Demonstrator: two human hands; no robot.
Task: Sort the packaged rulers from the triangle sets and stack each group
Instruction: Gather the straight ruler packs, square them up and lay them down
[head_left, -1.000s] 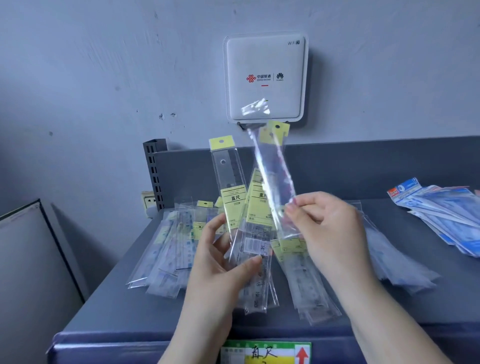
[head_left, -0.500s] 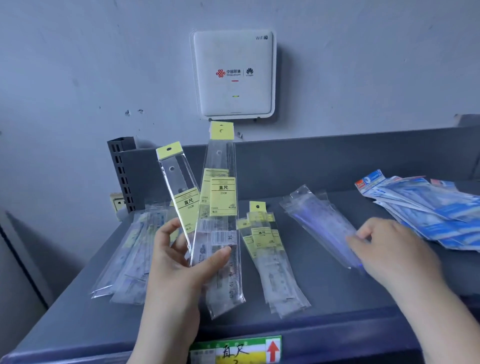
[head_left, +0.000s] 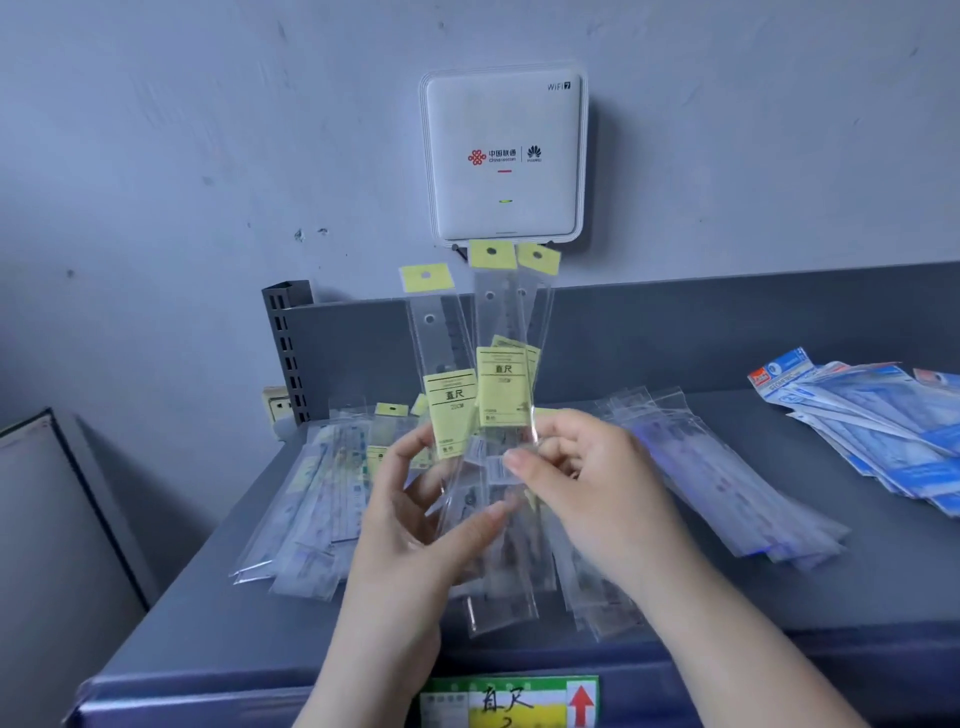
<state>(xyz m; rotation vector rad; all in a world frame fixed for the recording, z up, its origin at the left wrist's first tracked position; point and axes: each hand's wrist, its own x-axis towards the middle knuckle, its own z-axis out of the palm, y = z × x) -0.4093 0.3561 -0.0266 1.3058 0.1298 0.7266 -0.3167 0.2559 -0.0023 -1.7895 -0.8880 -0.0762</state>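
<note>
My left hand (head_left: 415, 525) holds a fan of clear packaged rulers (head_left: 498, 384) with yellow header tabs and yellow labels, upright above the grey shelf (head_left: 208, 639). My right hand (head_left: 587, 478) pinches the right side of the same bundle at its middle. More packaged rulers lie flat on the shelf: a pile at the left (head_left: 322, 499), a few under my hands (head_left: 602, 603), and a clear bluish pile at the right (head_left: 727, 478). Blue-and-white triangle set packs (head_left: 883, 421) are stacked at the far right.
A white router box (head_left: 501, 156) hangs on the wall behind the shelf. The shelf has a raised back panel (head_left: 727, 332) and a slotted post (head_left: 288, 353) at its back left corner. A green and yellow label (head_left: 509, 701) sits on the front edge.
My right hand left the bluish pile on the right and came back to the bundle in my left hand, now with a third ruler pack in it. The camera shifted slightly.
</note>
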